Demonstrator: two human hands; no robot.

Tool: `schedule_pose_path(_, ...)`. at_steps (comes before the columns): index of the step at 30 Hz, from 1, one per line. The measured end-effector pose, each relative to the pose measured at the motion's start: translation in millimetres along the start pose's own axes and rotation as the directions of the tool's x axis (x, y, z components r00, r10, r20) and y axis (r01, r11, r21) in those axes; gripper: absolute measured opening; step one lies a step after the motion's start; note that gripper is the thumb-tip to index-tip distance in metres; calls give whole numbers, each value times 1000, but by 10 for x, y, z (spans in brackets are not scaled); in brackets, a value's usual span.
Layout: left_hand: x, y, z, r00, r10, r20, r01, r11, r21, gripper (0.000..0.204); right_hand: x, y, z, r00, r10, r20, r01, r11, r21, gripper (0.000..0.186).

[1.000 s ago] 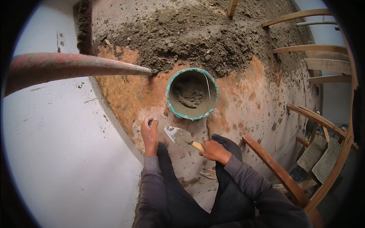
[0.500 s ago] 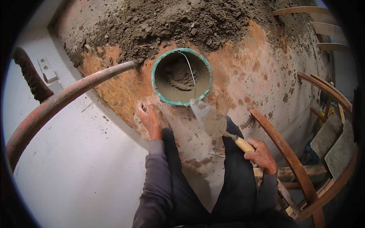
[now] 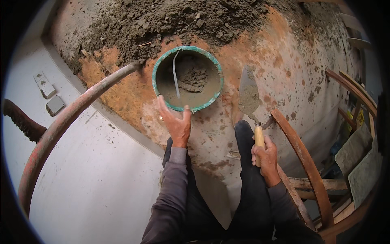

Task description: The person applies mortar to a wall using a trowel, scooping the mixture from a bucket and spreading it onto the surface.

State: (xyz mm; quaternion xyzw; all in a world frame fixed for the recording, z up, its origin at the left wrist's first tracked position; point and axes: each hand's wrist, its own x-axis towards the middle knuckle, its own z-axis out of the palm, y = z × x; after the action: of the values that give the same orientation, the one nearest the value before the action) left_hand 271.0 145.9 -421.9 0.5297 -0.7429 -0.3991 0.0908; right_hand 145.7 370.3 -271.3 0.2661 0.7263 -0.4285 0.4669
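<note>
A round bucket [image 3: 221,83] with a green rim stands on the stained floor ahead of my feet. Wet grey mortar [image 3: 193,79] lies inside it, and its thin pale handle [image 3: 175,73] leans across the opening on the left. My left hand [image 3: 177,126] is at the bucket's near-left rim, thumb and fingers spread apart; whether it presses on the rim is hard to tell. In my right hand [image 3: 266,158] is the wooden handle of a trowel [image 3: 248,91]. Mortar smears its blade, which points away from me, right of the bucket.
A heap of loose mortar [image 3: 162,24] spreads behind the bucket. A long-handled tool [image 3: 89,97] slants along the left over a white surface [image 3: 89,171]. Curved-looking wooden boards [image 3: 302,158] and grey slabs [image 3: 359,166] stand at the right.
My left hand has moved up and right to the bucket rim, fingers spreading. The trowel has swung rightward, its blade now pointing ahead. The bucket handle has shifted to the left side.
</note>
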Motion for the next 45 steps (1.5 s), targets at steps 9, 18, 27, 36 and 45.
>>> schedule_pose_path(9,398,-900,57,728,-596,339,671,519,-529,27,1538,315,-263,978,-201,-52,144,837,-528,32)
schedule_pose_path(18,312,-751,106,745,-616,254,640,554,-532,14,2631,267,-198,772,-632,71,451,465,-762,37)
schedule_pose_path(27,420,-583,-16,767,-617,179,595,579,-557,23,3572,-1044,1173,660,-743,112,552,379,-743,27)
schedule_pose_path(36,594,-615,-165,724,-656,213,652,549,-523,39,3464,-921,1098,875,-474,102,485,849,-213,24)
schedule_pose_path(45,583,-648,-124,734,-648,201,653,595,-467,42,3381,-873,979,878,-471,85,479,855,-200,27)
